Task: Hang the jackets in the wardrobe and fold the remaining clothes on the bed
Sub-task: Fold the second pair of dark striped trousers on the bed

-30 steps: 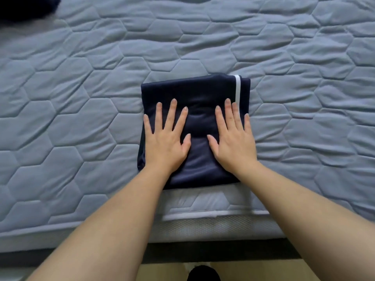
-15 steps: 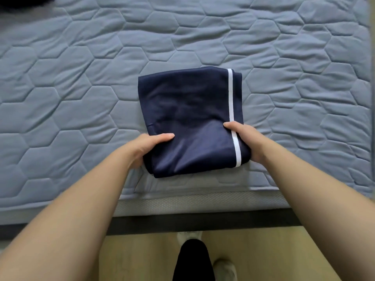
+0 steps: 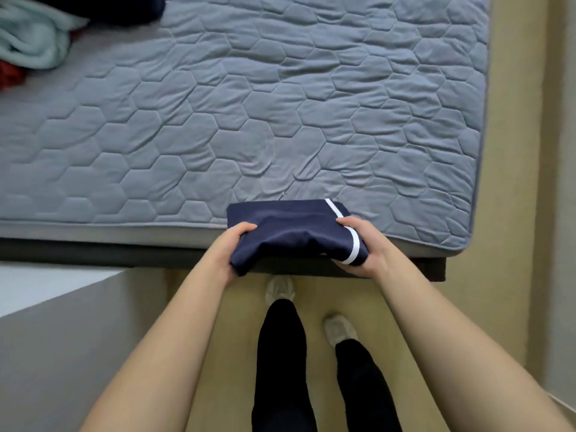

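Seen from my remote station: the left hand (image 3: 234,248) and right hand (image 3: 367,248) each gripped an end of the folded navy garment (image 3: 290,232), held at the near edge of the bed (image 3: 249,120). Its long axis ran left to right, with the white stripe at the right end. I judged the folding done; placing it flat came next. More clothes (image 3: 31,42) lay heaped far left.

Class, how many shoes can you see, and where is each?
2. One whitish shoe stands on the tan floor just below the folded navy garment; the other whitish shoe stands nearer the camera, to its right. None seems hidden.
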The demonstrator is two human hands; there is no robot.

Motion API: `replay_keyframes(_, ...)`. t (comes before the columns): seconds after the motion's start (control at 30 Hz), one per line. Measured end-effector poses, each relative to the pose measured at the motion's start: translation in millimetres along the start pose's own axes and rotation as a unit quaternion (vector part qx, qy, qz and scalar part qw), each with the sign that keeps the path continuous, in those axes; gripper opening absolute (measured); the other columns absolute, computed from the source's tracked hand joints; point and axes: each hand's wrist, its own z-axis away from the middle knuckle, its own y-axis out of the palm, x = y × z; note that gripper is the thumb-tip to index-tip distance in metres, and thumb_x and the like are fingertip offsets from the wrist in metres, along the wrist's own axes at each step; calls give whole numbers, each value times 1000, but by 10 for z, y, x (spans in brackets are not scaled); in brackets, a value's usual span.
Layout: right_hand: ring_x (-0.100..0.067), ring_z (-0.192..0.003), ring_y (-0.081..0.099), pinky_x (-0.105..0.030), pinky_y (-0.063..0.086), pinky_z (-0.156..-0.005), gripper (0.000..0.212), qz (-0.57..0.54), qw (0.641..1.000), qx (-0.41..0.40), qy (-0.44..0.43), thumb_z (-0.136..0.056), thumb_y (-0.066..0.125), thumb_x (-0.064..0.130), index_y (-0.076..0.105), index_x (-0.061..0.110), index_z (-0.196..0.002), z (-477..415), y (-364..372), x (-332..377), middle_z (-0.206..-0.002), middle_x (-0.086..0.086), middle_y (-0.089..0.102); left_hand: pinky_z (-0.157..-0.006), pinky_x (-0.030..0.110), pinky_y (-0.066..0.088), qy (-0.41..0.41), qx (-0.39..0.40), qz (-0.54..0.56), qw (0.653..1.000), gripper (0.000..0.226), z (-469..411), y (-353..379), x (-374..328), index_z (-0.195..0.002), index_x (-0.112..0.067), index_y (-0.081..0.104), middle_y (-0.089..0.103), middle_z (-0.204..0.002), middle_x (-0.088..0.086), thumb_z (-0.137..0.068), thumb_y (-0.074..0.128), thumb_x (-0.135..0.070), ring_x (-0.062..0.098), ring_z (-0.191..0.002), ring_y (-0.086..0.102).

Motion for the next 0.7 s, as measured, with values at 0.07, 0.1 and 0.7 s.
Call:
replay_keyframes(0.07, -21, -58, 68, -29, 56, -59, 17, 3, 1000, -8, 1, -87, 60, 22, 62, 12, -101, 330, 16, -132, -72, -4, 71, -36, 13, 42, 17, -11, 9, 1000, 24, 441, 16, 196, -74, -12, 54, 58, -43, -3, -95, 45, -18, 6, -35, 56)
replay_keyframes(0.1, -20, -56, 67, -28, 56, -57, 16, 2, 1000, -2, -3, -89, 59, 22, 61, 12, -101, 512, 19, -192, -71, -4, 71, -34, 12, 39, 22, -14, 21, 999, 23, 684, 35, 293, -75, -13, 51, 56, -40, -5, -96, 44, -20, 5, -32, 53)
replay_keyframes(0.7, -19, -64, 69, -29, 53, -53, 28, 465, 853, 211, -110, -86, 63, 29, 61, 11, -107, 3474, 73, -1389, -79, -6, 72, -60, 24, 54, 303, -139, 312, 889, 28, 4335, -222, 2717, -107, -8, 68, 73, -101, 9, -86, 61, -25, 20, -86, 71)
